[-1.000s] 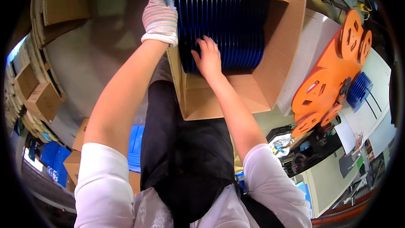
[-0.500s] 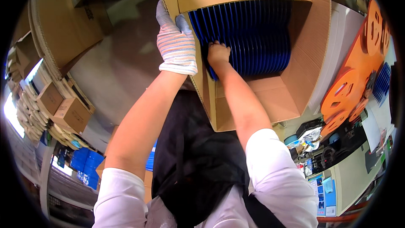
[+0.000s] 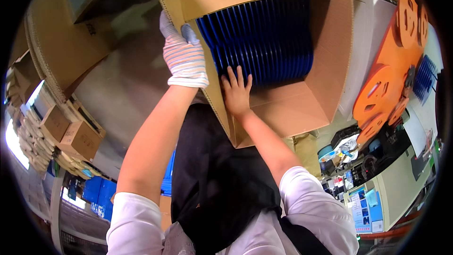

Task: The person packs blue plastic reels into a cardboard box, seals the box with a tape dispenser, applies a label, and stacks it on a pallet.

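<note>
1. Fingers (image 3: pixel 239 76) of the right hand (image 3: pixel 237 98): bare, spread, holding nothing, at the near left edge of the blue discs (image 3: pixel 273 47); whether touching, cannot tell.
2. Left hand (image 3: pixel 185 61): striped glove, fingers curled on the left edge of the cardboard box (image 3: pixel 292 108).
3. Blue discs: close row, inside the box.
4. Orange discs (image 3: pixel 362 101): right of the box.
5. Small cartons (image 3: pixel 81 141): two, adjoining, at left.

The box (image 3: pixel 334 42) is showing matt cardboard (looking rougher where corrugation is showing). Inside, the blue discs (image 3: pixel 271 42) are gleaming like glossy plastic. At left, the striped glove (image 3: pixel 185 59) is looking knitted; at right, orange reels (image 3: pixel 386 68) are resembling smooth plastic.
</note>
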`<control>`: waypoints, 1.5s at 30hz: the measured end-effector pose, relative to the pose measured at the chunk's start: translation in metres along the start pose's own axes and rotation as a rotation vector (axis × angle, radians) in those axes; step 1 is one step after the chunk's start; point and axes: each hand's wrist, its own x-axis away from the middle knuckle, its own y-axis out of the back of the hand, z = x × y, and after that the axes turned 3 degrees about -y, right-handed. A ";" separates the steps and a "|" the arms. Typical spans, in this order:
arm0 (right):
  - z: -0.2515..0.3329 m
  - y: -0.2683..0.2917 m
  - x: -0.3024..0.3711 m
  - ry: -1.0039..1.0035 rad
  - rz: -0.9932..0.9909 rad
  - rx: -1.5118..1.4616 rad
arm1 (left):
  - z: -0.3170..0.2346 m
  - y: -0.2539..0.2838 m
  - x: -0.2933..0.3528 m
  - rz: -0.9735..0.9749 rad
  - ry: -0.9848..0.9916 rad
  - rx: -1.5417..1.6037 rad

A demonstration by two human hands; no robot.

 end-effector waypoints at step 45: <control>-0.181 0.066 -0.015 -0.082 -0.103 0.028 | -0.010 -0.003 -0.002 -0.030 0.057 -0.059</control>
